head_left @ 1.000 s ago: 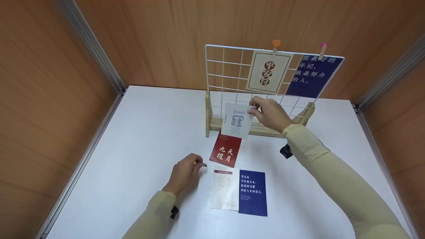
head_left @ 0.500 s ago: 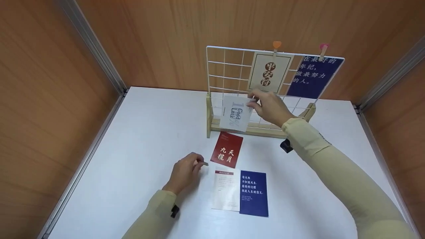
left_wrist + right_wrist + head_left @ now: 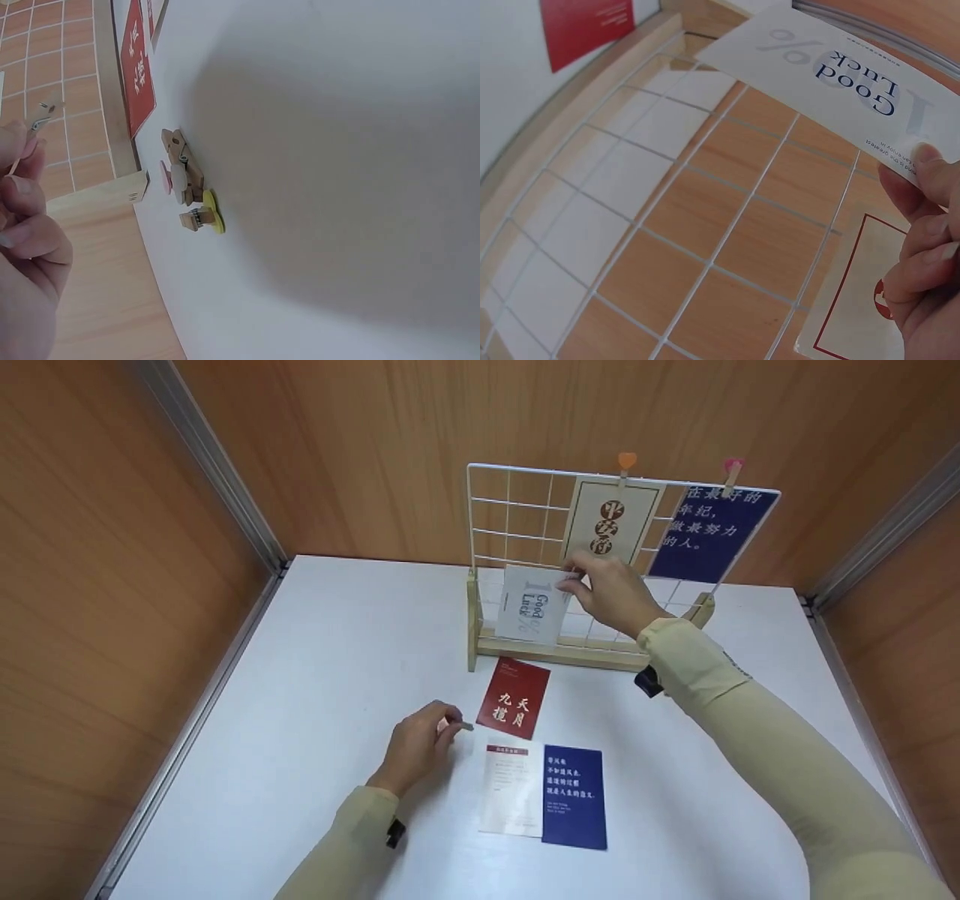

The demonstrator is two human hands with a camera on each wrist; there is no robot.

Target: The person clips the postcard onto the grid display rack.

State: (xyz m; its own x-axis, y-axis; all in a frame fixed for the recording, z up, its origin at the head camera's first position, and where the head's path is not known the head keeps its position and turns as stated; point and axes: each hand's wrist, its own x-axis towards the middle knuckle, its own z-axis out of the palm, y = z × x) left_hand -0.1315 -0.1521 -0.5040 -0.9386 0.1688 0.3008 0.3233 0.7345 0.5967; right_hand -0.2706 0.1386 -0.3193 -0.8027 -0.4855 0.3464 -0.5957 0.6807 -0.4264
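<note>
My right hand (image 3: 615,592) pinches the edge of a white "Good Luck" card (image 3: 529,615) between thumb and fingers. The card overlaps the lower left of a white wire grid rack (image 3: 517,532) in the head view. Above the table, my left hand (image 3: 416,742) pinches a small wooden clothespin (image 3: 45,112), its free end pointing toward the rack. Several loose clothespins (image 3: 184,165), with pink, white and yellow decorations, lie on the table in the left wrist view. A cream card (image 3: 581,525) hangs from an orange-heart clothespin (image 3: 626,462), just above my right fingers.
A navy card (image 3: 701,540) hangs at the rack's right under a pink-topped clothespin (image 3: 733,472). In front of the wooden base (image 3: 570,655) lies a red card (image 3: 515,697). Nearer me, a white card (image 3: 510,802) and a blue card (image 3: 574,817) lie side by side.
My right hand has raised the "Good Luck" card up and slightly left against the grid, uncovering the red card's top. My left hand has barely moved.
</note>
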